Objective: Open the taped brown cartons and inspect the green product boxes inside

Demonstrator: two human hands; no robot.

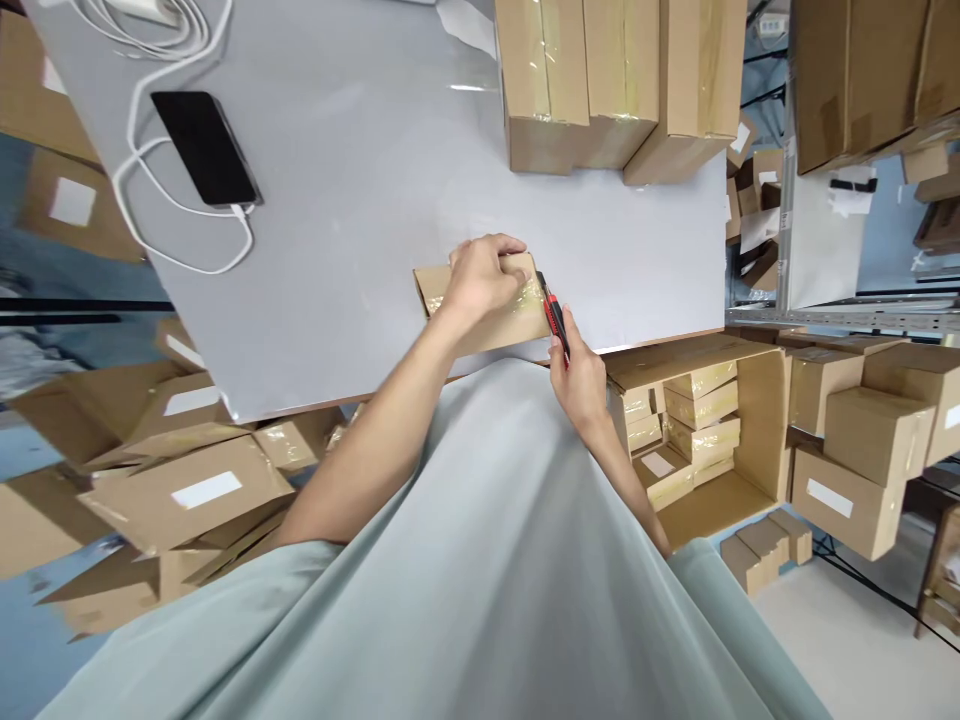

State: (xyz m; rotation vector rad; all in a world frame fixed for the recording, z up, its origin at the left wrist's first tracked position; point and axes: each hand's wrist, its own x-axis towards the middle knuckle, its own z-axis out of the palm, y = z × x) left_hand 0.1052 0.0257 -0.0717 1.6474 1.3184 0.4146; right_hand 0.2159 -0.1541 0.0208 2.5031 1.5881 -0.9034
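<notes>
A small cardboard box [499,330] with clear tape lies on the grey-white table [337,230], close to its front edge. My left hand [484,278] rests over the box, fingers curled on its top and far side. In my right hand [579,380] is a red and black box cutter [555,318], gripped by its handle. Its tip points away from me and lies along the right end of the box. Whether the blade touches the cardboard I cannot tell.
Three taller taped cartons [547,150] stand at the back right of the table. A black phone [206,150] with a white cable [124,180] lies at the left. Below on the right, an open carton [757,430] holds several small boxes. Loose cartons [202,490] pile up at lower left.
</notes>
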